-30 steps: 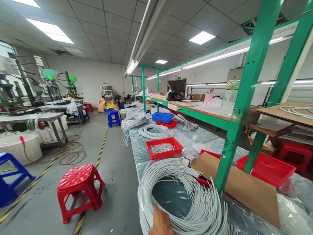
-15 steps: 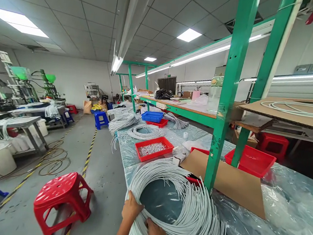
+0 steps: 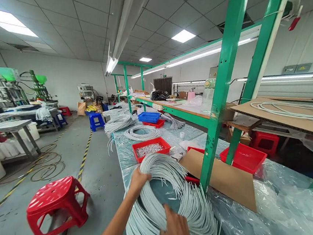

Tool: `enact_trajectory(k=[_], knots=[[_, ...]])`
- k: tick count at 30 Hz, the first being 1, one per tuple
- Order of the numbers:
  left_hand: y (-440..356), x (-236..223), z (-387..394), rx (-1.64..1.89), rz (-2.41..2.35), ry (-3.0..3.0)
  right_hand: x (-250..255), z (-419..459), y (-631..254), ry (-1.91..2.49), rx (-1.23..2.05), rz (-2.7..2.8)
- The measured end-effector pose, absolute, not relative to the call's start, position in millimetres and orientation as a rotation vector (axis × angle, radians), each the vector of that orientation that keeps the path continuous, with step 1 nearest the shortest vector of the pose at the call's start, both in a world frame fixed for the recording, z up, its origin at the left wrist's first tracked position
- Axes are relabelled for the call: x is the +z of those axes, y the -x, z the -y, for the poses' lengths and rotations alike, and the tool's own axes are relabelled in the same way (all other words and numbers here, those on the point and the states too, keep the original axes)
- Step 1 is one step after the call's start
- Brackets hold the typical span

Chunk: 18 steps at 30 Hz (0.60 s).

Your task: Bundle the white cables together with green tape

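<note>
Both hands on one large coil of grey-white cable [image 3: 189, 205], which lies on the plastic-covered bench [image 3: 261, 209] at its near edge. Left hand [image 3: 138, 180] clamped around the coil's far-left rim; right hand [image 3: 178, 231] pressed on the near strands, fingers spread. Red tray [image 3: 150, 149] of small metal parts sits just beyond; cardboard sheet [image 3: 222, 177] beside the coil.

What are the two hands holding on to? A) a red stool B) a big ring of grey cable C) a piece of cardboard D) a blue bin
B: the left hand grips the far left side of the big ring of grey cable on the table, and the right hand presses on its near side.
</note>
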State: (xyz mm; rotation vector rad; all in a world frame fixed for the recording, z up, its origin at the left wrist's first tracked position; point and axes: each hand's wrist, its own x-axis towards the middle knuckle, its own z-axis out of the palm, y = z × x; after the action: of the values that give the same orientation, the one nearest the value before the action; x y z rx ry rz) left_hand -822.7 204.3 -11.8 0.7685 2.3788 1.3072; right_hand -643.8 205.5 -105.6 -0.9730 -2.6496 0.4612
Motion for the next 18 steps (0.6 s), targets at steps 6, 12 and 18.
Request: enact_trajectory(k=[6,12,18], knots=[[831.3,74.2,-211.6,1.619,-2.049,-0.894,0.3,-215.6,648.4,0.973,0.391,2.637],[883.2,-14.2,-170.5,1.531,-2.161,-0.641,-68.8,-190.9,700.5,0.994,0.565,2.754],[911.6,-120.3,-166.0,1.057,-2.627,-0.473,-146.4,-192.1,707.4,1.035,0.742,2.752]])
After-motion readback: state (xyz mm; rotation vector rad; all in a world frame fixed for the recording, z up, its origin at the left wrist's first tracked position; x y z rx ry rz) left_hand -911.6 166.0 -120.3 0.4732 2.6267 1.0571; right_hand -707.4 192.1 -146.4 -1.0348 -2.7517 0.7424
